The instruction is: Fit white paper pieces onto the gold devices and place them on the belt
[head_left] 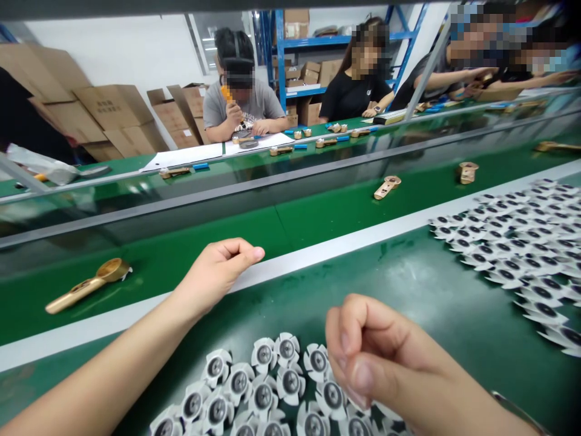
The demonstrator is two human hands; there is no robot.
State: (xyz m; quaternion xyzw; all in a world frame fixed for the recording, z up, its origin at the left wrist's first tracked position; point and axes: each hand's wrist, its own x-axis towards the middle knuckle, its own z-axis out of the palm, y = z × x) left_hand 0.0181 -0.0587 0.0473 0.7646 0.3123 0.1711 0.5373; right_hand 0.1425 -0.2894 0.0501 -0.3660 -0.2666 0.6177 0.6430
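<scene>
White pinwheel discs [272, 387] with dark hubs, heaped on green matting [431, 303] just nearside of the white strip [318, 251]. Over the heap, right hand [376, 357] — fingers curled tight, impossible to tell whether pinching anything. Left hand [218, 269] loosely curled at the strip, nothing visible in it. Beyond the strip, gold handle [86, 284] lying on the belt [190, 254]. Likely hazard: low knuckles brushing the heap, scattering discs — little clearance.

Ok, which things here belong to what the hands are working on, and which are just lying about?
In hand: left hand curled at the white belt edge; right hand closed above the near pile of fan blades; gold fan handle nearest the left hand.
Lying about: far pile of blades; other handles up the belt; cardboard boxes; blue shelves.
</scene>
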